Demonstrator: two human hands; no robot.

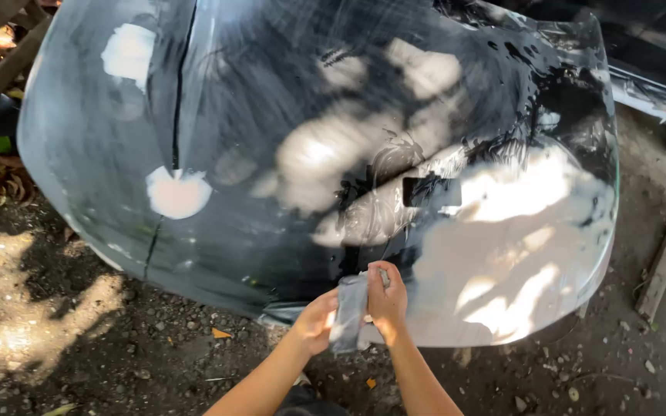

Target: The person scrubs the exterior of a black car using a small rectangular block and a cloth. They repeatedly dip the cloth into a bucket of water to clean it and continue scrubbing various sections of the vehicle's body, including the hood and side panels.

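Note:
A large black curved car body panel [271, 115] fills the upper view, wet and dulled, with pale filler patches [176, 192] and a long crack running down its left part. At its near edge, both my hands hold a grey folded sheet of abrasive paper or cloth [348, 312]. My left hand [314, 323] grips the sheet's left side. My right hand [387, 300] is closed over its top right, pressing it against the panel's lower rim. A wide whitish sanded area [518, 254] lies just right of my hands.
Dirt and gravel ground [79, 339] lies below the panel. A short wooden piece [660, 270] rests on the ground at the right. Wooden slats [1, 54] and leaf litter sit at the upper left. Another dark part [649, 92] lies behind at the upper right.

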